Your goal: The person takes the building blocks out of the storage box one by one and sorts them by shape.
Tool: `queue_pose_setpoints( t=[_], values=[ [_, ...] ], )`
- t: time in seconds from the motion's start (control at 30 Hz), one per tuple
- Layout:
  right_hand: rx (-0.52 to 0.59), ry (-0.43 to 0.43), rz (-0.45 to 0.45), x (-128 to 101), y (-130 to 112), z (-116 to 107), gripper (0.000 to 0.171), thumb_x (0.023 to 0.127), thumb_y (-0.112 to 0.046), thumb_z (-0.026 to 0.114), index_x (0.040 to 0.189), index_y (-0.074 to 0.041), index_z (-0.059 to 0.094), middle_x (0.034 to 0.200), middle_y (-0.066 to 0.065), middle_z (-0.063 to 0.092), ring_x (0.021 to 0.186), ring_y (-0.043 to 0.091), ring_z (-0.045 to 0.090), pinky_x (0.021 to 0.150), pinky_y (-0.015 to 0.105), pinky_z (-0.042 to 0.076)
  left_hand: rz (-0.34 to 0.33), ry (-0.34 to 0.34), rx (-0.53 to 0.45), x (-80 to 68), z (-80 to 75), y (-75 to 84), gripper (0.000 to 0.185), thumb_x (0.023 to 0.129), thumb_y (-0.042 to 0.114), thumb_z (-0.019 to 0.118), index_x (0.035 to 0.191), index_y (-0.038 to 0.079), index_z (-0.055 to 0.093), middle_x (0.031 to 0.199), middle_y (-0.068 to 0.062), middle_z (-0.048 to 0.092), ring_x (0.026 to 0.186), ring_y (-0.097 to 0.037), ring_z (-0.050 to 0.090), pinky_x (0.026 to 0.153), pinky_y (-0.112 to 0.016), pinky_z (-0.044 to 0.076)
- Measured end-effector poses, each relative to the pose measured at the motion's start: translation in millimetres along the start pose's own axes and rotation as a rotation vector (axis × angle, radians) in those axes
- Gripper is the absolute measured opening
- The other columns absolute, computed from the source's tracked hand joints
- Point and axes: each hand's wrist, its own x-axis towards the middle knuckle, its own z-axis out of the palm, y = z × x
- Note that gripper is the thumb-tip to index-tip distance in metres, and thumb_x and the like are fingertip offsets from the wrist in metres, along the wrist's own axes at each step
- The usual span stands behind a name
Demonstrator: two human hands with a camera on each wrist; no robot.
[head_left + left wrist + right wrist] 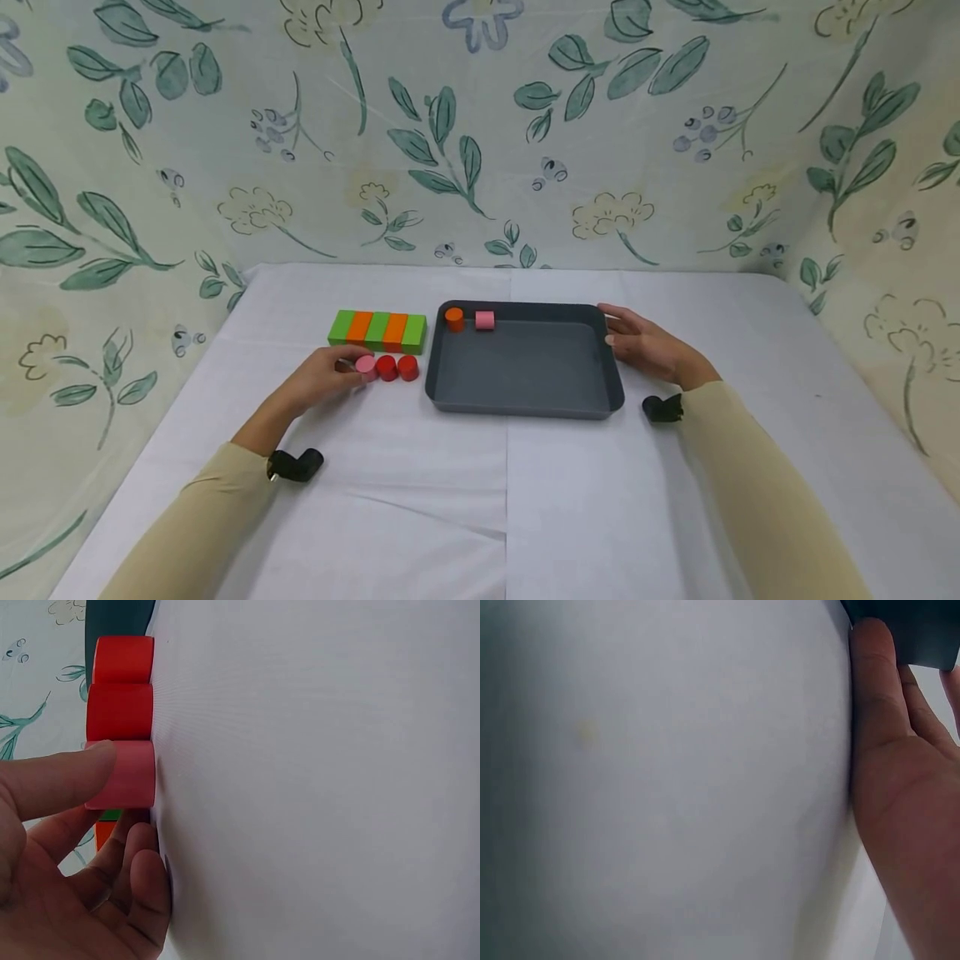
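Note:
My left hand [327, 377] pinches a pink cylinder block [136, 776], thumb across its near side and a finger behind it. The block stands at the left end of a short row, beside a middle red cylinder [387, 368] and an end red cylinder [408, 367]. At the right side of a dark grey baking tray [525, 403], my right hand [647, 343] lies with fairly straight fingers, the fingertips at the tray's rim. Inside the tray, at its far left corner, are an orange cylinder [454, 319] and another pink cylinder [484, 320].
Just behind the row of cylinders sits a line of alternating green and orange blocks [377, 331]. A white cloth [420, 517] covers the table. Floral fabric [480, 142] hangs along the back and sides.

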Motion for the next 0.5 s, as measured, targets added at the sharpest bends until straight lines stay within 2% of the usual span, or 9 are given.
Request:
queue_pose_setpoints(
  t=[0.33, 0.43, 0.5],
  values=[
    [0.004, 0.0, 0.008, 0.7, -1.3, 0.0, 0.077, 0.101, -0.016, 0.052, 0.161, -0.021, 0.003, 0.168, 0.015, -0.001, 0.155, 0.04, 0.008, 0.124, 0.059, 0.011, 0.011, 0.015, 0.012, -1.5, 0.5, 2.3, 0.044, 0.093, 0.018, 0.065, 0.136, 0.01, 0.058, 0.129, -0.018, 0.058, 0.111, -0.032, 0.054, 0.089, -0.035, 0.055],
    [0.006, 0.001, 0.013, 0.3, -1.9, -0.1, 0.078, 0.101, -0.017, 0.053, 0.161, -0.021, 0.003, 0.168, 0.015, -0.001, 0.155, 0.039, 0.008, 0.125, 0.058, 0.011, 0.031, 0.058, 0.055, -4.8, 0.6, 4.9, 0.046, 0.092, 0.014, 0.065, 0.137, 0.009, 0.057, 0.127, -0.019, 0.059, 0.107, -0.032, 0.056, 0.086, -0.034, 0.057],
    [0.003, -0.001, 0.015, 0.1, -2.2, -0.2, 0.078, 0.101, -0.017, 0.053, 0.161, -0.021, 0.003, 0.168, 0.015, -0.001, 0.155, 0.039, 0.008, 0.125, 0.058, 0.011, 0.055, 0.117, 0.112, -9.1, 0.3, 7.6, 0.046, 0.091, 0.013, 0.066, 0.136, 0.009, 0.058, 0.124, -0.019, 0.062, 0.101, -0.031, 0.058, 0.081, -0.032, 0.057]
  ],
)
